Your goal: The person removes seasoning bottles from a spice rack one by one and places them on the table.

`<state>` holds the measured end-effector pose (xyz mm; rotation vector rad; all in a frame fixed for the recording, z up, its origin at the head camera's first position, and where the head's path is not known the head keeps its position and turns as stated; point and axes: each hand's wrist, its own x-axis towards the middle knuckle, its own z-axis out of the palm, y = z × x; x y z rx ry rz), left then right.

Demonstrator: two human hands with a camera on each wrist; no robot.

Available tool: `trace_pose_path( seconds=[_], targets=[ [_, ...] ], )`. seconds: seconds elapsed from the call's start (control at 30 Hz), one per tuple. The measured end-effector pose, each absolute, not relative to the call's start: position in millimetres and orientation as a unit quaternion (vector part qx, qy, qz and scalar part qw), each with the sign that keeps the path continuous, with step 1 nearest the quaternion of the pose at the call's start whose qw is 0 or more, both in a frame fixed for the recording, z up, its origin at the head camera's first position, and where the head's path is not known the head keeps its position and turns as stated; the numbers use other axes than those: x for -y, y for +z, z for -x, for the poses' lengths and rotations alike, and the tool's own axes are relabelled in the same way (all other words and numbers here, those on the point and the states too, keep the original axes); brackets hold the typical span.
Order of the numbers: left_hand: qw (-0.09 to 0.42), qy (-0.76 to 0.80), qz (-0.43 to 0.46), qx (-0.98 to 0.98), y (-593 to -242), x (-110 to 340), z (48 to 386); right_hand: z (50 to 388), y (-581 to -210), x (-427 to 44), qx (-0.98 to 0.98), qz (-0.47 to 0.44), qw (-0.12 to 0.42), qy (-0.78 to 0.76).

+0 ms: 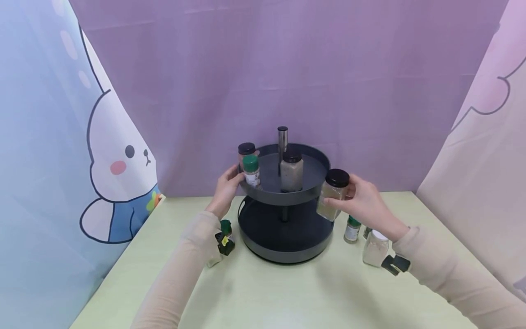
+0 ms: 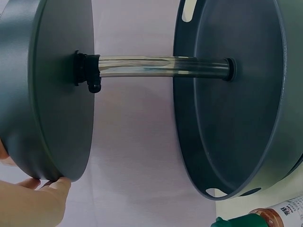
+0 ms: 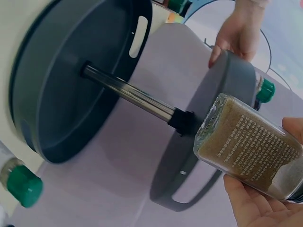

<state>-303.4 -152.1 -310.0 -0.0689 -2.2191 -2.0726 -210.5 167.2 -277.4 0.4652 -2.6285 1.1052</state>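
My right hand (image 1: 363, 198) grips a square glass jar (image 1: 328, 198) with a black lid and brownish powder inside. The jar is tilted, in the air at the right edge of a dark two-tier turntable (image 1: 283, 198). In the right wrist view the jar (image 3: 251, 146) shows printed writing and its base points toward the upper tier. My left hand (image 1: 226, 192) holds the left rim of the upper tier, its fingers (image 2: 59, 189) against the lower edge. On that tier stand a black-lidded jar (image 1: 291, 173), a green-capped bottle (image 1: 252, 173) and another black-lidded jar (image 1: 246, 149).
Right of the turntable stand a green-capped bottle (image 1: 352, 230) and a white-lidded jar (image 1: 375, 249), with another small container partly hidden. Left of it, a green-capped bottle (image 1: 225, 226) and a jar (image 1: 214, 260) are partly behind my left wrist. A purple curtain (image 1: 287, 68) hangs behind the table.
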Motion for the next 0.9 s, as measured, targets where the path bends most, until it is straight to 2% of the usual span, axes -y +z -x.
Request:
trace_pose_path(
  seconds=[0.9],
  targets=[
    [0.058,-0.688,0.033,0.723,-310,151,300,211,-343,-164,0.897,-0.126,0.07,0.417]
  ],
)
